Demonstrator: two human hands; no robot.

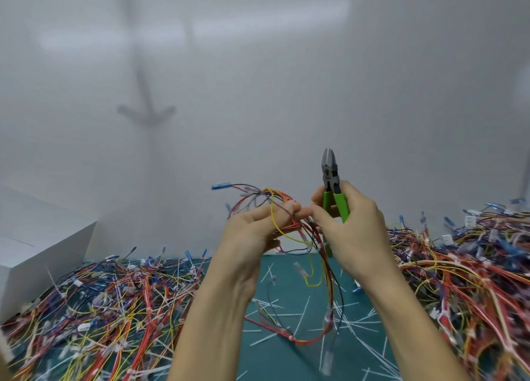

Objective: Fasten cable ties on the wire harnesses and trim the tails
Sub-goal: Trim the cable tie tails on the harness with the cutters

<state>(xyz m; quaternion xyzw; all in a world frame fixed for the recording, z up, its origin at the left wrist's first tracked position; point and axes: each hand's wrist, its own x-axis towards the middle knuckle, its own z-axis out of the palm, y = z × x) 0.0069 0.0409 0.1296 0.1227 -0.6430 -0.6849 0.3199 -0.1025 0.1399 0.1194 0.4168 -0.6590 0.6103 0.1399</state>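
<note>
Two hands on one harness: my left hand (252, 228) is curled round the gathered wires of the wire harness (279, 194), which I hold up in front of me above the green mat (289, 277). My right hand (347, 217) grips the green-handled cutters (329, 171) in its palm, blades pointing up and away from the wires, while its thumb and forefinger pinch at the spot where my left fingertips meet them. The tie itself is hidden between the fingertips, so I cannot tell how far it is drawn; I judge that I am cinching it. To do this well I should keep the left grip firm so the loose yellow and red wires sit inside the loop, and pull the tail straight until it is snug without biting the insulation. Then I should turn the cutters down and lay the flat of the blades against the tie's head, no wire between them. The hanging ends could snag on the left pile (100, 300) or the right pile (464, 266), so I keep the work high. Cut tails (352, 320) lie scattered below.
</note>
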